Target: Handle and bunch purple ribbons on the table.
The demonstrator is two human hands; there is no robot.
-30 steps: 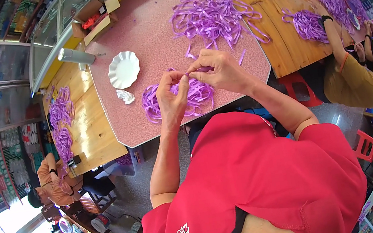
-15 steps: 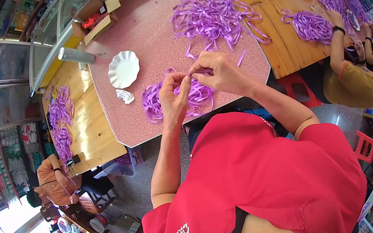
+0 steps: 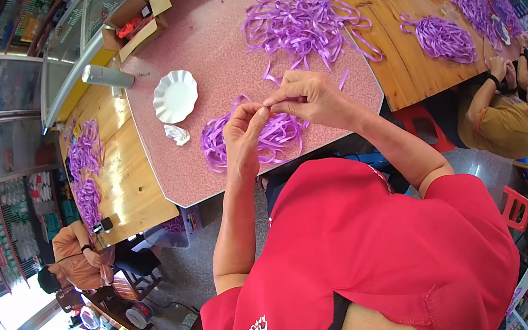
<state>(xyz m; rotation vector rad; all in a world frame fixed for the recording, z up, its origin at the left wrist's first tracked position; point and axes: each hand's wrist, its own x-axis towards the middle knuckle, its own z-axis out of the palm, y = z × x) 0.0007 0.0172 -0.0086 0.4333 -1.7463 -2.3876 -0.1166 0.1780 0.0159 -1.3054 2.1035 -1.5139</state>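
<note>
The bare left hand and bare right hand have hardly moved: fingertips pinched closed, nearly meeting; what is between them I cannot tell. Just under, at six o'clock, the loose heap of shiny purple ribbon lies on the pink speckled tabletop. So the same fine work, I judge, continues. At three o'clock, a co-worker's hand has left the dense purple ribbon bundle.

From my remote seat I see the left forearm rising almost straight, the right forearm slanting inward — elbows bent, left hand and right hand meeting at pinched fingertips.
</note>
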